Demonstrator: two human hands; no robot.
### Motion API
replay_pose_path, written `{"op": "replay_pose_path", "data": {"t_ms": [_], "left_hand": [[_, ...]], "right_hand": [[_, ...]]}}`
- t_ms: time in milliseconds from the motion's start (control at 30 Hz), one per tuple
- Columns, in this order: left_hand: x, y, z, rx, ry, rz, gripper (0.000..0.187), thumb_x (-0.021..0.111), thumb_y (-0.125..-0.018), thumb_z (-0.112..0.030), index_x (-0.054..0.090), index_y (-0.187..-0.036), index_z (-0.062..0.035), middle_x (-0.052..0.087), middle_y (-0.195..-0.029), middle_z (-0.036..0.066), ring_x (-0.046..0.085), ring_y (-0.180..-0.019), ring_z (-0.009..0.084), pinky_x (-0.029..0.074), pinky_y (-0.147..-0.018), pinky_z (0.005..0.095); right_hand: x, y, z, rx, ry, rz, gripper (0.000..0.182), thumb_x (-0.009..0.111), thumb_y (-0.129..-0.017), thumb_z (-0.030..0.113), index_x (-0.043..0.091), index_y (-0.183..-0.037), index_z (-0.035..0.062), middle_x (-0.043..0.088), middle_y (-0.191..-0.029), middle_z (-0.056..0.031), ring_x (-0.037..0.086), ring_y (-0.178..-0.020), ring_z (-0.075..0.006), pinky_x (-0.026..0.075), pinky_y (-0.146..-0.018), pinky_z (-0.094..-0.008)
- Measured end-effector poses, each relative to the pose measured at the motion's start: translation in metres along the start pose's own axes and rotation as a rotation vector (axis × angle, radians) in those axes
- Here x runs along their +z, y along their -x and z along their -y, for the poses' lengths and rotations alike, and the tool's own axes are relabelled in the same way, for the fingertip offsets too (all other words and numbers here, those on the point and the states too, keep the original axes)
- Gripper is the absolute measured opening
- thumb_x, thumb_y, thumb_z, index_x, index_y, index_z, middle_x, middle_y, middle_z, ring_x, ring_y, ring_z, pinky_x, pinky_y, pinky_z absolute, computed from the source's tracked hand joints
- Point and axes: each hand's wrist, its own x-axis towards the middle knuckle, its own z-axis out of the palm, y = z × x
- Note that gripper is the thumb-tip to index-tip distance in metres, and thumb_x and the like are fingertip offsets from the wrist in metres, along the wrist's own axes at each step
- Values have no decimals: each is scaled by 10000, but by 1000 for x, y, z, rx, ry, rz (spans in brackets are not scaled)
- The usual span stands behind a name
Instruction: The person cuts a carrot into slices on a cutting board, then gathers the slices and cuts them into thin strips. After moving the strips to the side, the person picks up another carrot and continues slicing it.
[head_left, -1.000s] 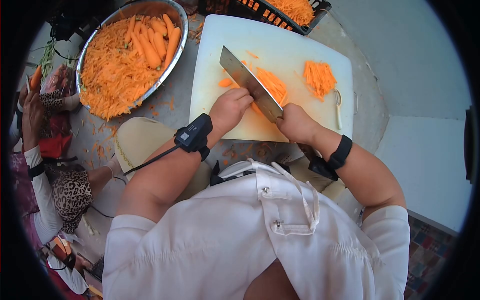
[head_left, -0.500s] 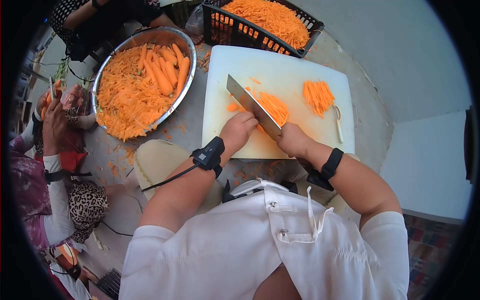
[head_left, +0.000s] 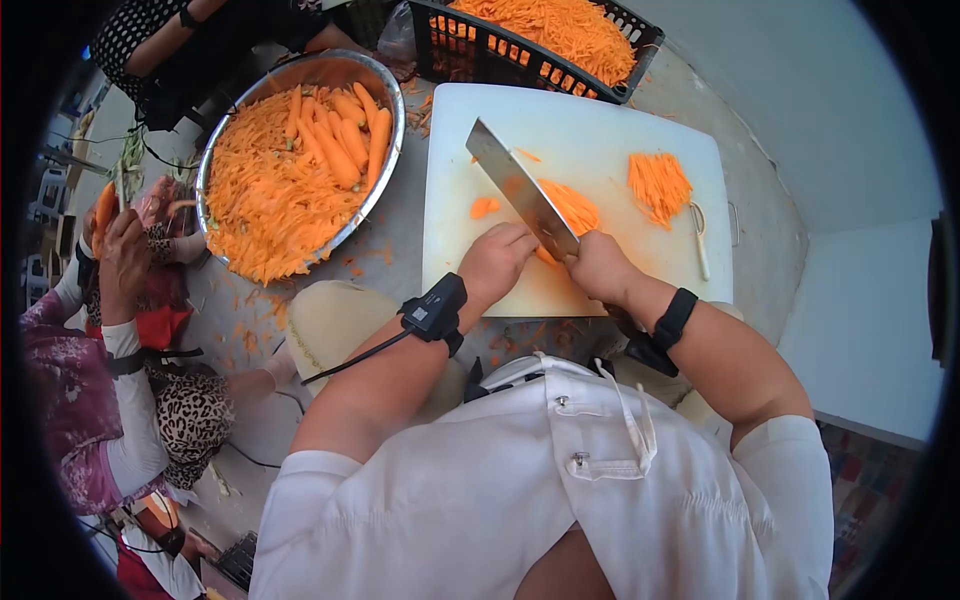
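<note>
My right hand (head_left: 603,268) is wrapped round the handle of a broad cleaver (head_left: 522,190), whose blade slants up and left over the white cutting board (head_left: 660,275). Against the blade's left side, my left hand (head_left: 495,265) has its fingers bent and pressed on a carrot piece (head_left: 545,256), mostly hidden by fingers and blade. Just beyond the blade lies a heap of cut carrot strips (head_left: 572,207). A few carrot slices (head_left: 484,207) lie left of the blade. A second bundle of strips (head_left: 659,188) sits at the board's right, beside a peeler with a pale handle (head_left: 699,243).
A metal basin (head_left: 399,130) of shredded carrot and whole peeled carrots (head_left: 340,140) stands left of the board. Behind it is a black crate (head_left: 480,55) heaped with shreds. At left, a co-worker's hand (head_left: 122,245) holds a carrot. Another person sits at top left.
The view has shifted slightly, moving the scene to the right. The cleaver sits a little farther from me over the board. My left hand keeps its place by the blade.
</note>
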Motion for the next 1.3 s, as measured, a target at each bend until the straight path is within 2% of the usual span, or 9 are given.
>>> {"op": "replay_pose_path", "data": {"t_ms": [67,167,467,700,900,1000,1067,1200,1300], "left_hand": [[0,2,-1,-26,6,6,115,651,-695,-37,603,-800,-34,583,-853,91,578,-787,265,486,-697,332],[1,3,1,-32,2,2,120,659,-691,-36,605,-799,-35,586,-852,90,582,-788,262,489,-701,330],[0,1,-2,-12,-10,-18,137,668,-690,-36,612,-816,-29,595,-862,98,587,-798,263,497,-708,331],[1,2,-1,-24,-12,-7,128,662,-697,-33,614,-815,-29,593,-855,101,584,-792,271,495,-701,335],[2,1,0,-10,6,-21,111,657,-698,-26,607,-798,-27,585,-833,101,578,-772,279,490,-690,342],[-1,0,-2,-17,16,-13,113,658,-696,-25,604,-795,-26,586,-836,100,581,-770,277,491,-688,339],[-1,0,-2,-7,5,-17,114,659,-695,-24,604,-795,-24,587,-836,98,582,-770,275,492,-686,337],[0,1,1,-3,-11,-18,119,663,-692,-25,602,-795,-23,589,-837,97,585,-773,270,494,-686,332],[2,1,2,-1,-3,-36,119,664,-690,-28,601,-791,-24,590,-836,98,586,-774,270,495,-686,334]], "right_hand": [[-4,7,-1,230,-345,85,261,552,-803,152,621,-770,-98,601,-624,-246,634,-549,-314,518,-561,-385],[-1,13,-8,152,-449,24,259,549,-813,137,612,-762,-109,587,-577,-224,613,-460,-262,510,-495,-363],[-24,28,-1,69,-132,155,248,548,-768,155,631,-780,-79,609,-728,-270,628,-713,-377,506,-681,-400],[-26,19,4,155,-119,250,242,558,-757,148,630,-781,-82,606,-755,-290,626,-739,-389,502,-687,-410],[3,5,1,38,-45,86,271,559,-769,162,618,-773,-103,604,-764,-298,622,-757,-399,504,-696,-412],[4,10,1,85,-140,16,274,555,-784,162,612,-765,-105,608,-710,-277,637,-688,-368,515,-649,-396],[-1,15,-3,209,-416,61,266,550,-797,157,613,-762,-100,605,-644,-245,640,-593,-326,519,-588,-376],[-15,20,-3,203,-400,107,258,540,-806,143,612,-759,-100,593,-585,-211,628,-510,-284,515,-533,-354],[-18,22,-2,134,-301,182,243,509,-837,119,583,-771,-103,559,-547,-148,565,-440,-218,456,-430,-329]]}}
